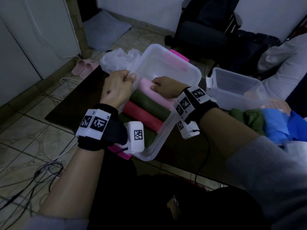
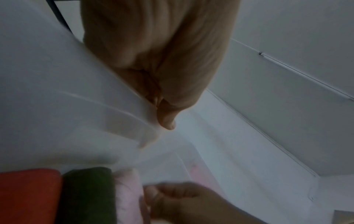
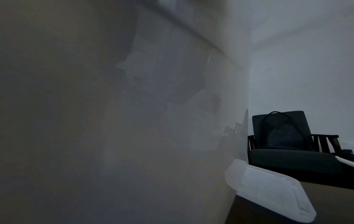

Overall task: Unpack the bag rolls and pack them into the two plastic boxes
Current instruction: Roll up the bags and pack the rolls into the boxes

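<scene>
Gripping the box [image 1: 191, 68] rim, our left hand [image 1: 116, 87] steadies it on the dark worktop [image 1: 69, 107]. Our right hand [image 1: 163, 87] curls round a pink roll [image 1: 146, 85] inside, laid beside green [image 1: 149, 105] and red [image 1: 142, 117] rolls. A second box [image 1: 232, 87] stands to the right, with loose bags [image 1: 265, 123] near it.

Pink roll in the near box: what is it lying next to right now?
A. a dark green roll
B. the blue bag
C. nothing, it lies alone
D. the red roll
A: in the head view the pink roll, under the right hand, lies against a dark green roll; the red roll comes after that.
</scene>
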